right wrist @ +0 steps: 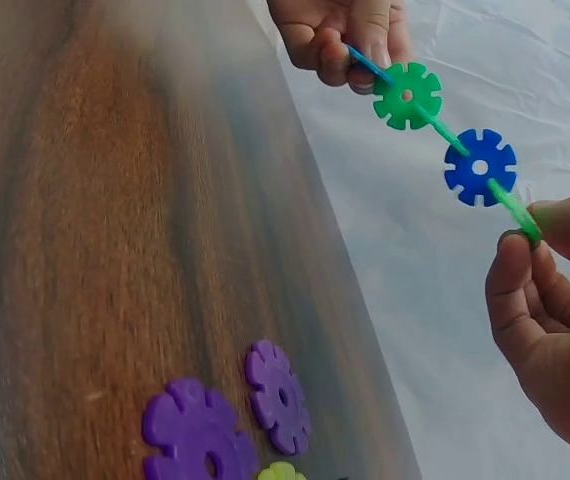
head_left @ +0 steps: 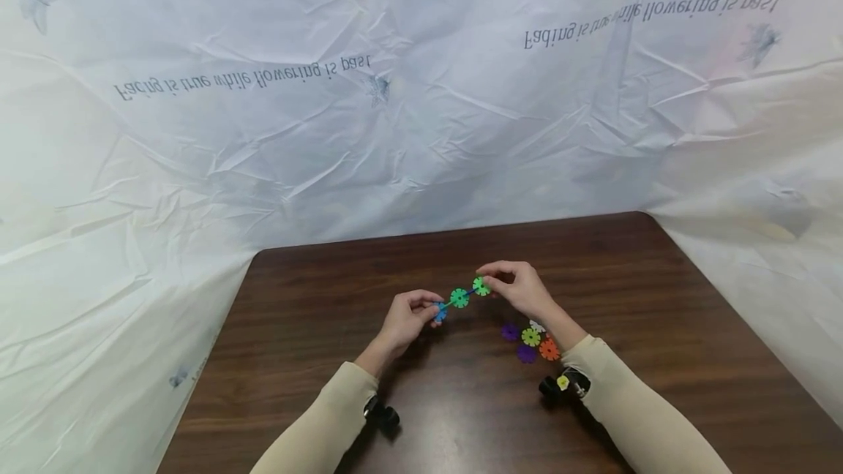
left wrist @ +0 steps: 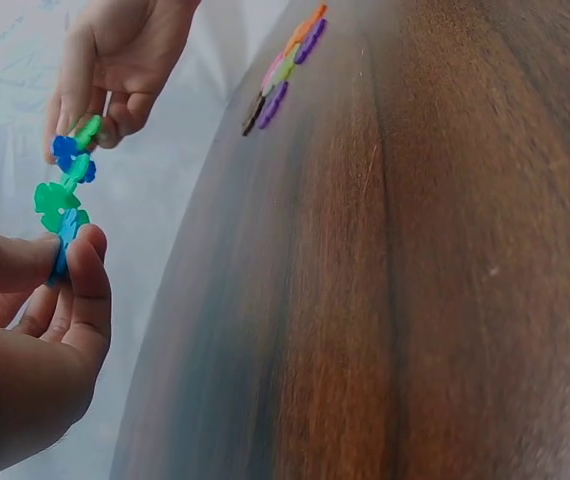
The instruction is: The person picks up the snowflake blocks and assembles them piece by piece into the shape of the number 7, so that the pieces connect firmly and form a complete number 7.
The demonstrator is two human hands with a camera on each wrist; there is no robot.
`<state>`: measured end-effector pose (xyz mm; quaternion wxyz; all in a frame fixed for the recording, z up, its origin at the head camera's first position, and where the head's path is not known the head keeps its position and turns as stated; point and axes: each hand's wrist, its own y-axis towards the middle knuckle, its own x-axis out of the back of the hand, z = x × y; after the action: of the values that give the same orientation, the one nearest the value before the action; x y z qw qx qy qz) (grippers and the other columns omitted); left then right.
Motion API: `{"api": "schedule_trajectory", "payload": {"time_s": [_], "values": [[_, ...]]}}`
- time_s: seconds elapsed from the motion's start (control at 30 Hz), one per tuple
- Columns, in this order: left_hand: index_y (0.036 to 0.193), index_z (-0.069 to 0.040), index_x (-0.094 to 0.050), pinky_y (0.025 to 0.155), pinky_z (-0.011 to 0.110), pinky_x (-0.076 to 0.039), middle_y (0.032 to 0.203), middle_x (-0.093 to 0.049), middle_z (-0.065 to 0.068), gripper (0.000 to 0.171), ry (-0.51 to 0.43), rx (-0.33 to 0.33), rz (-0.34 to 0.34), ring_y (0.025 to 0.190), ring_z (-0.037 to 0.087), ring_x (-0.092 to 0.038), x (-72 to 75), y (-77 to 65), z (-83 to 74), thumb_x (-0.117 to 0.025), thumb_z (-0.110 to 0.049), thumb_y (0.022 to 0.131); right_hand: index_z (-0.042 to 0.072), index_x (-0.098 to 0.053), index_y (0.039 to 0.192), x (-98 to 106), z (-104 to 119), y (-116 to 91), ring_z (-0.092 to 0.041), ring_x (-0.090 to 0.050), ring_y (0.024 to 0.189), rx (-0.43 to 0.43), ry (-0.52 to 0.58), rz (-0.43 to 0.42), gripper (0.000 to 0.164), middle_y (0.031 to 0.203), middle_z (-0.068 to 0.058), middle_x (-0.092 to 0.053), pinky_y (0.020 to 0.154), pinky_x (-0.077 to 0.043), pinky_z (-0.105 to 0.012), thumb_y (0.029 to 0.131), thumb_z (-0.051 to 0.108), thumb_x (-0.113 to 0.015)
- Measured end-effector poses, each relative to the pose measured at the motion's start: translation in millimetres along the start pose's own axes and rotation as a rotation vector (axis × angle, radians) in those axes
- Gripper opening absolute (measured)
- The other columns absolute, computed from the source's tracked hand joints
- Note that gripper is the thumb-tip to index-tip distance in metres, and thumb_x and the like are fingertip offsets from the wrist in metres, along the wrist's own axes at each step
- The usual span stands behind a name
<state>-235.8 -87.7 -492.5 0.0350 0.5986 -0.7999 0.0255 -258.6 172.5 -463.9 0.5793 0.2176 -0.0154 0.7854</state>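
A chain of notched, snowflake-shaped plastic discs is stretched between both hands above the table. My left hand (head_left: 403, 319) pinches the light blue disc (left wrist: 67, 243) at one end between thumb and fingers. At the other end, my right hand (head_left: 523, 291) pinches a green disc (right wrist: 515, 212), seen edge-on in the right wrist view. Between them come a green disc (right wrist: 407, 96), another green one turned edge-on, and a dark blue disc (right wrist: 480, 167). Neighbouring discs are slotted together, each turned crosswise to the one beside it.
Loose discs lie grouped on the brown wooden table (head_left: 296, 357) near the right forearm: two purple discs (head_left: 510, 331), a yellow-green disc (head_left: 530, 337), an orange disc (head_left: 549, 348) and a white one (head_left: 536, 326) partly hidden. A wrinkled pale sheet (head_left: 421, 130) hangs behind the table.
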Motion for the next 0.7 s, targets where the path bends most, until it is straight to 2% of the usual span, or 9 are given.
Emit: {"api": "schedule_trajectory", "payload": {"time_s": [0.13,0.3,0.43,0.53,0.63,0.7], "values": [[0.110,0.005,-0.067,0.072,0.044,-0.059,0.084,-0.066,0.011,0.018,0.012,-0.010,0.003,0.070,0.016,-0.067,1.9,-1.3,0.7,-0.059,0.002,0.094,0.009,-0.069,0.116,5,-3,0,-0.046,-0.062,0.083,-0.028,0.015,-0.018,0.022,0.096,-0.017,-0.067,0.072,-0.056,-0.050,0.096,0.018,-0.063],[0.110,0.005,-0.067,0.073,0.049,-0.058,0.085,-0.066,0.016,0.018,0.019,-0.004,0.012,0.069,0.015,-0.066,3.2,-2.1,0.3,-0.059,0.003,0.094,0.009,-0.068,0.115,12,-3,-1,-0.048,-0.062,0.086,-0.051,0.025,-0.051,0.022,0.099,-0.025,-0.064,0.075,-0.055,-0.054,0.097,0.019,-0.063],[0.114,0.009,-0.064,0.074,0.051,-0.058,0.089,-0.065,0.019,0.021,0.004,0.006,0.032,0.070,0.015,-0.065,3.4,-2.9,-0.1,-0.058,0.003,0.095,0.008,-0.068,0.116,18,-5,-3,-0.042,-0.063,0.087,-0.063,0.023,-0.060,0.023,0.100,-0.023,-0.064,0.076,-0.056,-0.051,0.097,0.021,-0.062],[0.114,0.010,-0.062,0.076,0.052,-0.057,0.093,-0.066,0.019,0.020,-0.023,0.019,0.042,0.072,0.016,-0.066,3.4,-3.3,0.0,-0.057,0.003,0.095,0.008,-0.067,0.115,22,-7,-5,-0.031,-0.065,0.082,-0.057,0.004,-0.060,0.024,0.096,-0.017,-0.065,0.074,-0.057,-0.047,0.097,0.022,-0.062],[0.111,0.008,-0.060,0.075,0.048,-0.058,0.092,-0.067,0.015,0.017,-0.046,0.042,0.038,0.071,0.016,-0.065,3.1,-3.1,0.3,-0.057,0.004,0.094,0.005,-0.067,0.116,26,-7,-7,-0.029,-0.064,0.078,-0.034,-0.030,-0.046,0.024,0.092,-0.018,-0.064,0.070,-0.057,-0.042,0.098,0.021,-0.061],[0.108,0.007,-0.059,0.073,0.043,-0.058,0.088,-0.067,0.012,0.015,-0.060,0.056,0.034,0.071,0.016,-0.065,3.2,-2.9,0.8,-0.055,0.006,0.094,0.003,-0.066,0.116,28,-3,-8,-0.035,-0.063,0.078,-0.034,-0.045,-0.038,0.024,0.090,-0.018,-0.064,0.067,-0.057,-0.037,0.098,0.017,-0.060]]}}
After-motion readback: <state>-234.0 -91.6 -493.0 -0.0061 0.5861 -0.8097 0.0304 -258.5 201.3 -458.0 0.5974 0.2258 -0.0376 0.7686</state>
